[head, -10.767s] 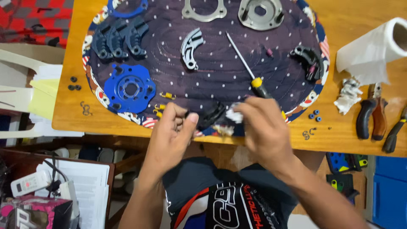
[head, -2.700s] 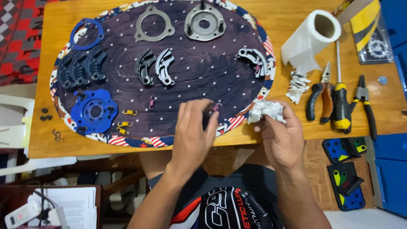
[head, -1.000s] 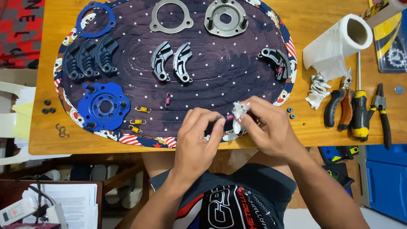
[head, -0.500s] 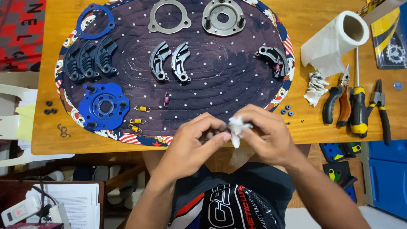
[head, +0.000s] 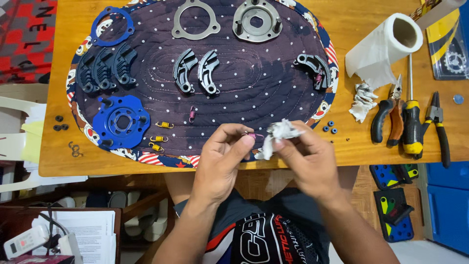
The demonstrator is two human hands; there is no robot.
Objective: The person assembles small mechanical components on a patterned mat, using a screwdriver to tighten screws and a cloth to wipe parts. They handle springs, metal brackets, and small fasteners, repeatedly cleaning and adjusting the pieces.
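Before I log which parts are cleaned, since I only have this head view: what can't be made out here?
- Small pink coil spring: mostly hidden by the left hand fingertips; its ends don't show.
- Crumpled white tissue: lower part covered by the right hand.
- Black curved shoe with pink spring: spring hooks too small to judge.
- Tiny blue washers: too small for detail.
- Yellow-black card: cut off by the right edge.

Dark purple dotted mat; blue plate; yellow springs; white tissue; pink spring.
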